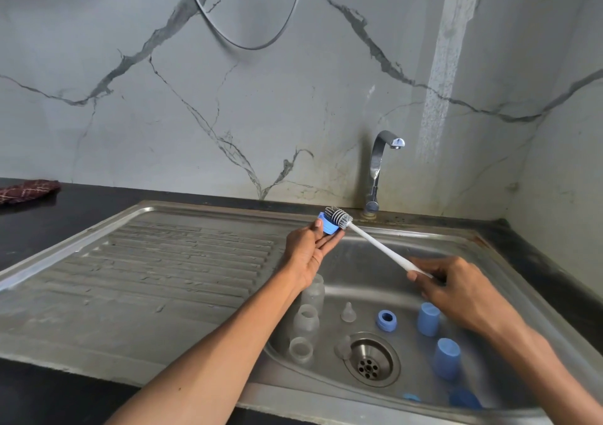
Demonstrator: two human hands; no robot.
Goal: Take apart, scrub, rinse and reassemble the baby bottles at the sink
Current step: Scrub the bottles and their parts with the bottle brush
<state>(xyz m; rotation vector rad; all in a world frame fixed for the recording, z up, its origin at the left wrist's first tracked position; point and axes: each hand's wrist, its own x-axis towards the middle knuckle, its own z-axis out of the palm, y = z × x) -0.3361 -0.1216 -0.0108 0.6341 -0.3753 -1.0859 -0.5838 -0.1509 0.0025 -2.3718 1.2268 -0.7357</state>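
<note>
My left hand (310, 248) holds a blue bottle collar ring (328, 225) between thumb and fingers above the sink's far rim. My right hand (453, 287) grips the white handle of a bottle brush (378, 245), whose grey bristle head (339, 217) is pressed into the ring. In the steel sink basin (385, 261) lie three clear bottle bodies (306, 322), two clear teats (347, 312), another blue ring (386, 320) and two blue caps (428, 318). More blue parts (465, 398) lie at the basin's near edge.
A chrome tap (380, 166) stands behind the basin, with no water running. The drain (372, 359) is at the basin's middle front. A ribbed steel draining board (156, 268) stretches left. A dark red cloth (27, 190) lies on the black counter at far left.
</note>
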